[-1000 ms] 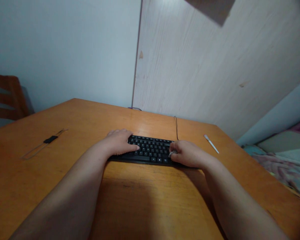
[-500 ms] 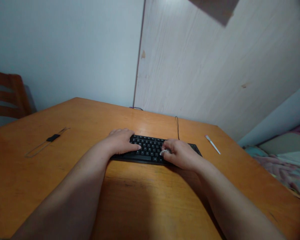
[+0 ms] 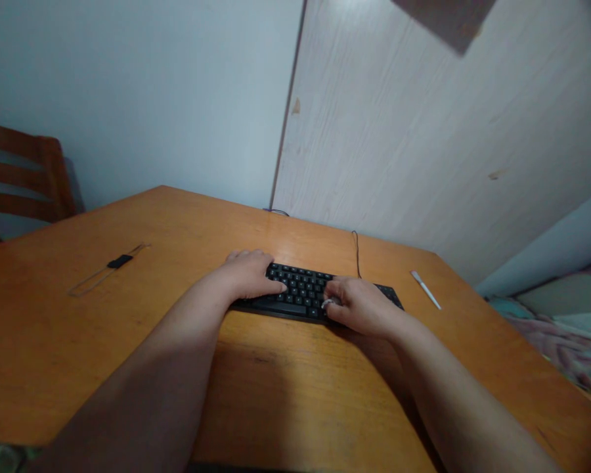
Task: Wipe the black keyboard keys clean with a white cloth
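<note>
A black keyboard (image 3: 295, 292) lies flat on the wooden table in front of me. My left hand (image 3: 249, 274) holds its left end, with the thumb lying across the keys and the fingers reaching to the far edge. Toward the keyboard's right side, my right hand (image 3: 357, 302) rests on the keys with its fingers curled together. A small whitish, cloth-like piece (image 3: 328, 303) shows between its thumb and fingers; most of it is hidden.
A black cable (image 3: 357, 253) runs from behind the keyboard toward the wall. To the right lies a slim white brush-like stick (image 3: 426, 290). A thin looped cord with a black piece (image 3: 119, 261) lies at left. A wooden chair (image 3: 54, 174) stands beyond the table (image 3: 285, 374).
The view has shifted slightly, so the scene sits a little further right. Both hands stay on the keyboard, and the right hand keeps its curled pose.
</note>
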Demonstrator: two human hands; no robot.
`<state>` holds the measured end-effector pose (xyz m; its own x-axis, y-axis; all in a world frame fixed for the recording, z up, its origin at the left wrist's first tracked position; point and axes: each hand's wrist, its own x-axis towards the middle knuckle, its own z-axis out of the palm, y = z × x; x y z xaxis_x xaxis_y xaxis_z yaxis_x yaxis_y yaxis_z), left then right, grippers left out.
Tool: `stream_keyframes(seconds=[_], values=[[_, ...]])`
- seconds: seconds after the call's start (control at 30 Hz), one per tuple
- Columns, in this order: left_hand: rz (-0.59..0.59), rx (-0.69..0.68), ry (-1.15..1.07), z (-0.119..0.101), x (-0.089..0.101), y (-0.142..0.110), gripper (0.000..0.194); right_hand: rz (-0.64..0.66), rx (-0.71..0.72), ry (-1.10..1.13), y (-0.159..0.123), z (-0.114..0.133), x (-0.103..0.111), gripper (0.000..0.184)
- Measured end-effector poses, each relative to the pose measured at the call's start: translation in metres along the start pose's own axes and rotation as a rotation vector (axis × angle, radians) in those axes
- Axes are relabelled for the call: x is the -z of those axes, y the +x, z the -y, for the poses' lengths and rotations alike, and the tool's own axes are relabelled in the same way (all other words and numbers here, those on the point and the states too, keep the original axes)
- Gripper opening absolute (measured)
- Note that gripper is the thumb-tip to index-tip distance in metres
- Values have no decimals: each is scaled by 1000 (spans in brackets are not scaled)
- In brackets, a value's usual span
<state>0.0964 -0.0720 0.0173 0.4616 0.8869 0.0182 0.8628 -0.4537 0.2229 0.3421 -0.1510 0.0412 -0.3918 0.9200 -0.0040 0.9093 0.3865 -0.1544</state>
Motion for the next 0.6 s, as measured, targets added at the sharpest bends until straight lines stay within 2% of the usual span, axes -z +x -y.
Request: stream_keyframes(seconds=[0.17,0.37,0.6], values=[[-3,17,1,0,0,0,66,-42,-13,-14,0,0,-1,8],[-2,21,8,-3,2,-2,66,-13,7,16,-2,-2,1,8],[-11,38,8,-2,-1,-1,65,-140,12,58,3,1,-8,10]])
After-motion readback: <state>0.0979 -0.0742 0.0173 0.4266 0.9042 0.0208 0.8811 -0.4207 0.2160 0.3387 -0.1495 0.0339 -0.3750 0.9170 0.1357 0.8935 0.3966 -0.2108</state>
